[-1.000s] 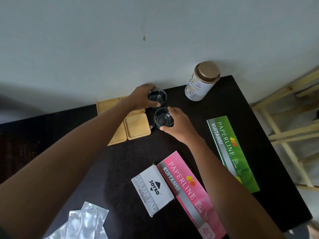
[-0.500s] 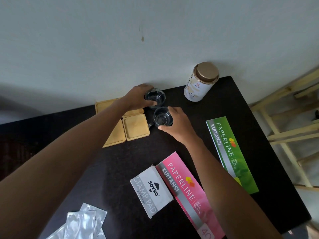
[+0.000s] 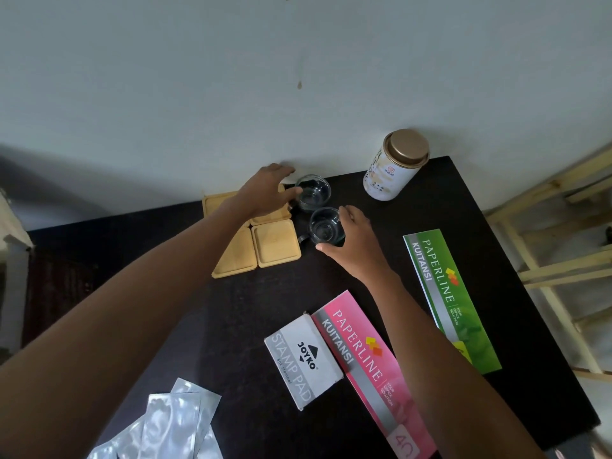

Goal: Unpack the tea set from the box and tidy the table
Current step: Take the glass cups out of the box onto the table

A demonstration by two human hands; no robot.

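My right hand (image 3: 356, 246) grips the nearer clear glass cup (image 3: 326, 225), standing on the black table (image 3: 231, 313). My left hand (image 3: 265, 190) lies relaxed, fingers touching the farther clear glass cup (image 3: 313, 192), above 4 square wooden coasters (image 3: 276, 245).

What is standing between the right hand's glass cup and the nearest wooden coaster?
Nothing visible. The right hand holds the near glass cup just right of the nearest wooden coaster, whose top is bare. Only the cup's small handle lies in the narrow gap of black table between them.
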